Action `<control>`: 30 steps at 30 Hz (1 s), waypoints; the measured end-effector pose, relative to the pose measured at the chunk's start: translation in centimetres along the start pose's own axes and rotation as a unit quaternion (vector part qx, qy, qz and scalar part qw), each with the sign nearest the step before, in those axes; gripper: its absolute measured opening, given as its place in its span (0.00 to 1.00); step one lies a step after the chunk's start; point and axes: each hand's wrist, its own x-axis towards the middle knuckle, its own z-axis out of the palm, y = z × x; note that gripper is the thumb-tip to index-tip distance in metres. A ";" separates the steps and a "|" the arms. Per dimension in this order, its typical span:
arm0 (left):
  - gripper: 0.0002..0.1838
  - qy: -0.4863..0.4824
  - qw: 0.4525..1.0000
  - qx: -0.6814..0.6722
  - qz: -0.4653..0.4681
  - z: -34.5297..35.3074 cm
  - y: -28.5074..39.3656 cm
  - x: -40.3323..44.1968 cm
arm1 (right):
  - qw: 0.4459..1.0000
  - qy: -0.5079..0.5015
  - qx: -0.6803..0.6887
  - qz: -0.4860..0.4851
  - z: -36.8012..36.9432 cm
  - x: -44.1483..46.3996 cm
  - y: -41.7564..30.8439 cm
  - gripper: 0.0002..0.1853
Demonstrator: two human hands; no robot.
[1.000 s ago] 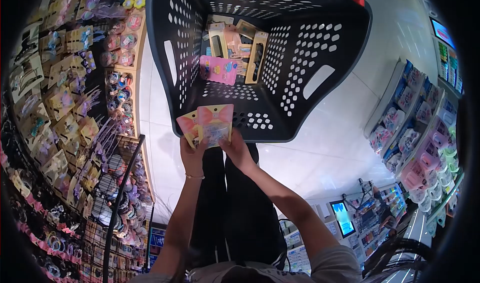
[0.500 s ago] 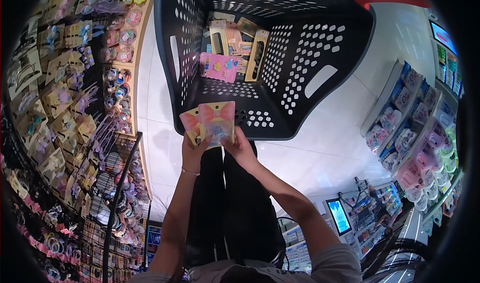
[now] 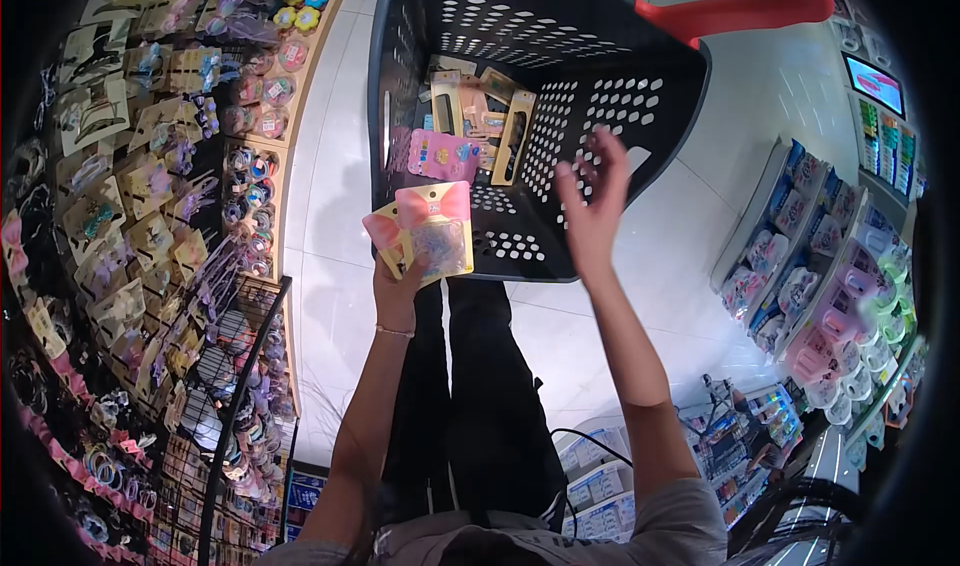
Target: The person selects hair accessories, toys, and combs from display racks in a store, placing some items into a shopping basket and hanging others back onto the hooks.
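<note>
Two yellow cards with pink bow prints are fanned in my left hand (image 3: 398, 291), which is closed on their lower edges. The front packet (image 3: 440, 236) has a clear window with small items I cannot make out; the rear packet (image 3: 384, 230) is partly covered by it. My right hand (image 3: 600, 206) is raised, with its fingers apart and nothing in it, by the right wall of the black shopping basket (image 3: 660, 96). Inside the basket lie a pink card (image 3: 443, 156) with small colourful pieces, a boxed dark item (image 3: 513, 138) and several other packets.
Racks of carded hair accessories (image 3: 150, 176) line the left, beside a wooden shelf with round tubs (image 3: 270, 91). A red handle (image 3: 760, 11) rises from the basket. Shelves of packaged goods (image 3: 785, 236) stand at right, near a small screen (image 3: 873, 83). White floor tiles (image 3: 335, 316) lie below.
My right hand has let go of the bow-print packets and moved up and right, its fingers spreading. My left hand keeps both packets. The basket appears shifted in view, with more red handle visible.
</note>
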 end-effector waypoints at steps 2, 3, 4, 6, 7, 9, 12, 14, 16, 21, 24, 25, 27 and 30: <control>0.22 0.005 1.000 -0.018 0.016 0.9 1.1 -0.2 | 0.970 0.174 -0.030 -0.168 -3.1 6.2 -5.8 0.29; 0.22 -0.006 0.999 -0.037 0.008 1.5 1.8 -0.4 | 0.938 0.228 -0.082 -0.249 -4.3 8.7 -9.1 0.32; 0.22 -0.016 0.998 -0.055 0.001 1.8 2.4 -0.8 | 0.894 0.260 -0.192 -0.309 -5.5 11.0 -11.9 0.33; 0.22 -0.026 0.998 -0.052 0.012 2.4 3.5 -1.3 | 0.832 0.290 -0.290 -0.374 -6.8 15.5 -15.4 0.35; 0.21 -0.036 0.998 -0.042 0.014 2.6 4.2 -1.8 | 0.795 0.223 -0.347 -0.445 -7.0 18.0 -16.5 0.34; 0.21 -0.047 0.998 -0.040 0.027 3.1 5.7 -2.8 | 0.755 0.136 -0.469 -0.437 -6.9 21.9 -16.4 0.30; 0.23 -0.074 0.990 -0.115 0.029 3.3 8.2 -4.8 | 0.826 0.028 -0.477 -0.299 -6.7 22.4 -18.1 0.20; 0.23 -0.061 0.990 -0.124 0.037 2.7 9.1 -5.9 | 0.846 0.019 -0.466 -0.260 -6.2 22.0 -18.9 0.16; 0.23 -0.060 0.989 -0.127 0.040 1.8 9.8 -7.2 | 0.835 0.046 -0.473 -0.277 -5.9 21.8 -18.5 0.14; 0.24 -0.026 0.989 -0.119 0.086 -0.1 12.0 -12.5 | 0.855 0.042 -0.442 -0.267 -6.1 21.9 -17.9 0.15; 0.23 0.002 0.981 -0.156 0.114 -1.1 12.1 -15.9 | 0.860 0.019 -0.439 -0.259 -6.1 21.1 -18.4 0.14; 0.23 0.013 0.982 -0.152 0.116 -1.6 11.7 -17.1 | 0.857 0.017 -0.436 -0.275 -6.1 20.9 -18.3 0.14; 0.23 0.037 0.977 -0.160 0.135 -2.6 10.6 -19.4 | 0.857 0.008 -0.436 -0.275 -6.1 20.1 -18.3 0.14; 0.23 0.092 0.966 -0.159 0.180 -3.3 8.5 -23.4 | 0.852 -0.003 -0.432 -0.295 -6.5 19.4 -18.0 0.14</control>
